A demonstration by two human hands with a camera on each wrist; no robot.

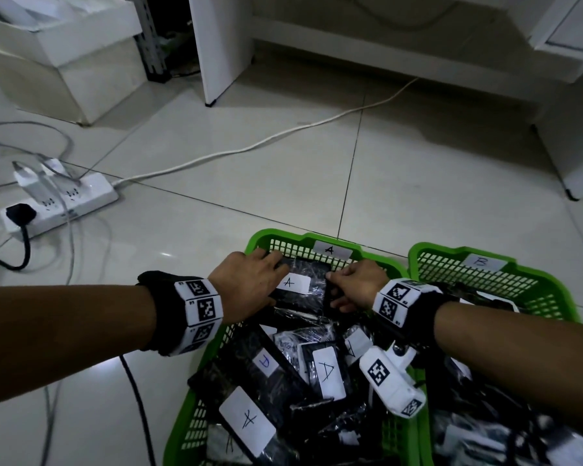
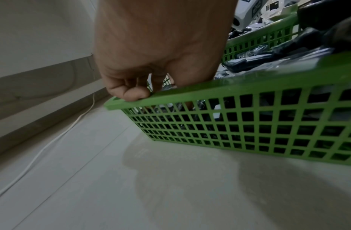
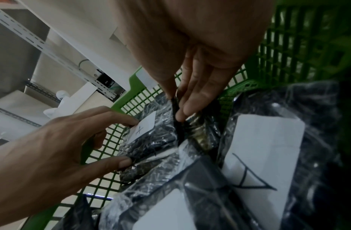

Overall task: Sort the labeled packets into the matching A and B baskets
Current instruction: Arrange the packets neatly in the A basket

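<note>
At the far end of basket A (image 1: 377, 255), your two hands meet on one black packet (image 1: 300, 294) bearing a white label marked A.

Left hand (image 1: 249, 284): fingers spread over the packet's left edge, thumb at its near corner, forefinger touching the label; whether they curl round it or only press, you cannot tell. From the left wrist view, this hand's fingers (image 2: 131, 91) bend over the green rim (image 2: 229, 91).

Right hand (image 1: 354, 284): thumb and fingers (image 3: 192, 99) pinch the packet's right edge, knuckles near the basket's far wall.

Packet: lies flat at the far end of basket A, wrapped in clear, crinkled film, just below the basket's own A tag.

Basket A, contents: a heap of black wrapped packets, several showing A labels, one large label (image 1: 329, 373) near the middle, another (image 1: 248, 420) nearer you on the left.

Basket B (image 1: 505, 264): green, just right of basket A, touching or nearly so, also holding dark packets; your right forearm crosses over it.

Floor: pale tiles (image 1: 283, 169); a white power strip (image 1: 61, 203) far left, its white cable (image 1: 249, 146) running to the far right.
</note>
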